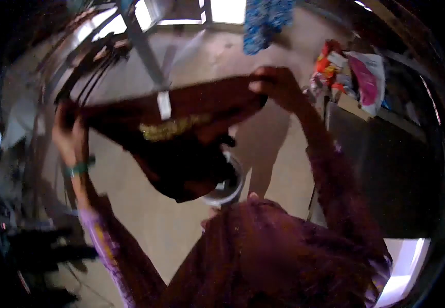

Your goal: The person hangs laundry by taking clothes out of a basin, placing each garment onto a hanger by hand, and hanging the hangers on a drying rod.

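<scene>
I saw the left grip (71,137) and right grip (281,90) each clasping a top corner of the dark garment (181,156), which hung above the floor (155,220), both spread wide, apparently so its edge ran taut

Two hands (72,136) (280,88), one garment (176,154), one tag (164,105), one wristband (77,169), one bucket (239,182)
</scene>
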{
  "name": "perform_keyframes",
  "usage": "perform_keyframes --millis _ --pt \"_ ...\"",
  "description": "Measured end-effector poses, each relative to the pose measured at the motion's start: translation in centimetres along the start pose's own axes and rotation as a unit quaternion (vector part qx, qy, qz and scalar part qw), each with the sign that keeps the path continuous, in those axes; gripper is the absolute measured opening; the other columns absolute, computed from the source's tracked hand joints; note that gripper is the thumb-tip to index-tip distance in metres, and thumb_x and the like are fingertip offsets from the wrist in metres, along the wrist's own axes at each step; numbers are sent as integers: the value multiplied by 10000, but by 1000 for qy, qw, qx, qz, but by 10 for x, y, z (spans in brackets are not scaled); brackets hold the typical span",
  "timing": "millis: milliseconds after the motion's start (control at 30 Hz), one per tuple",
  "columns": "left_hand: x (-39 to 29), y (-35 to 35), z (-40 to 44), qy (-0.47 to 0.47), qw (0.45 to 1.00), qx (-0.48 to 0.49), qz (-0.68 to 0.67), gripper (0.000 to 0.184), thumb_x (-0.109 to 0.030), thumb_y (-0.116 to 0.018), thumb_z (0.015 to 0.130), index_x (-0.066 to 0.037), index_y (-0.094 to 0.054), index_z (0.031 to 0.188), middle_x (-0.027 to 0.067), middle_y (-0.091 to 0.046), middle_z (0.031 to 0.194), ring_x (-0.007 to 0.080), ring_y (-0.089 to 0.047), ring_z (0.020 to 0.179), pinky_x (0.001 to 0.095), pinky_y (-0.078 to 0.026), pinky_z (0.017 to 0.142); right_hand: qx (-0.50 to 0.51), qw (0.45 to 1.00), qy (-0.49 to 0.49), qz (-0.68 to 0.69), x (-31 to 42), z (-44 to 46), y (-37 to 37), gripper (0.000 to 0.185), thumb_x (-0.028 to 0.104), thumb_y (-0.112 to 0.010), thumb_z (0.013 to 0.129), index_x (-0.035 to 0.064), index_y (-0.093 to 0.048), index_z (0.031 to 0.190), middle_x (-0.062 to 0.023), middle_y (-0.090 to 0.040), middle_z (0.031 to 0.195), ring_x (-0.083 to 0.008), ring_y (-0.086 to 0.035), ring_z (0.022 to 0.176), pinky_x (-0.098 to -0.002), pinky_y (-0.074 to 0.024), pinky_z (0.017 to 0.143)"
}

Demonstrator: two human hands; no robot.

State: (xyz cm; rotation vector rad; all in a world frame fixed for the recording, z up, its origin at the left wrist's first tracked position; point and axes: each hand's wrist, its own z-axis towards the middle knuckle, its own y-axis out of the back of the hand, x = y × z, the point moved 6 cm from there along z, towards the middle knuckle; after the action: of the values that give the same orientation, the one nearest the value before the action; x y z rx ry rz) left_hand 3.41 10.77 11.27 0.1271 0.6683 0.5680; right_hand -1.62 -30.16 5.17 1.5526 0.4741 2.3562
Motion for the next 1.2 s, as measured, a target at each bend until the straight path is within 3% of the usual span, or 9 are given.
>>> perform_keyframes --millis 100,167,200,300,533,833,1000,1067,1200 --pt "-49 -13 -53 -150 988 -12 36 179 13 -496 691 42 -498 867 77 -531 778 147 -475 694 259 -416 645 14 985 -57 160 -38 -44 -9 202 209 -580 732 29 -569 824 -28 -558 739 -121 -505 727 -276 -431 675" --pt "3 -63 -99 -53 976 201 70 162 35 -491 649 30 -485 811 93 -508 716 159 -448 639 266 -406 611 113 979 27 -165 -157 -69 -66 185 237 -575 700 67 -580 773 -121 -573 772 -249 -550 776 -341 -437 714" --pt "27 -83 -117 -14 955 286 76 156 46 -488 629 25 -479 783 101 -497 685 165 -434 612 270 -401 594 130 829 9 -544 -142 -107 -65 173 226 -549 724 55 -538 751 -137 -552 683 -293 -538 626 -376 -428 601" --pt "61 -98 -100 43 971 129 -196 130 81 -468 594 -7 -437 684 45 -414 591 139 -379 549 240 -367 532 -111 932 120 -323 -143 -134 -30 153 181 -582 686 55 -561 771 -119 -561 643 -293 -559 626 -347 -441 572" --pt "-63 -200 -34 50 940 298 -161 132 78 -439 578 -27 -436 658 37 -432 619 102 -394 576 204 -353 551 -112 989 -70 -61 -120 -165 62 144 144 -609 710 35 -594 803 -62 -593 698 -129 -544 654 -266 -416 570" --pt "-220 -313 -83 -19 794 491 -359 149 68 -453 572 14 -547 674 36 -530 601 102 -483 558 210 -394 525 -37 961 -106 -253 -89 -214 224 130 10 -530 594 30 -571 715 -10 -496 572 -90 -455 537 -251 -388 487" --pt "-274 -393 -106 11 782 509 -360 152 78 -440 560 15 -547 650 33 -531 597 99 -481 561 213 -394 527 -516 714 147 -450 116 -242 457 183 234 -543 736 58 -590 742 -134 -582 684 -268 -572 622 -360 -445 534" --pt "-292 -419 -105 13 793 496 -354 161 94 -434 547 17 -542 639 27 -527 593 98 -476 557 213 -391 526 -584 545 143 -585 212 -260 520 218 213 -529 786 5 -576 741 -108 -562 625 -130 -550 626 -302 -425 545" --pt "-309 -455 -102 47 805 491 -329 170 111 -446 542 24 -545 650 30 -532 601 103 -482 563 209 -391 535 -602 407 75 -682 261 -267 665 290 339 -481 783 77 -602 819 -173 -580 701 -324 -570 686 -407 -441 610"
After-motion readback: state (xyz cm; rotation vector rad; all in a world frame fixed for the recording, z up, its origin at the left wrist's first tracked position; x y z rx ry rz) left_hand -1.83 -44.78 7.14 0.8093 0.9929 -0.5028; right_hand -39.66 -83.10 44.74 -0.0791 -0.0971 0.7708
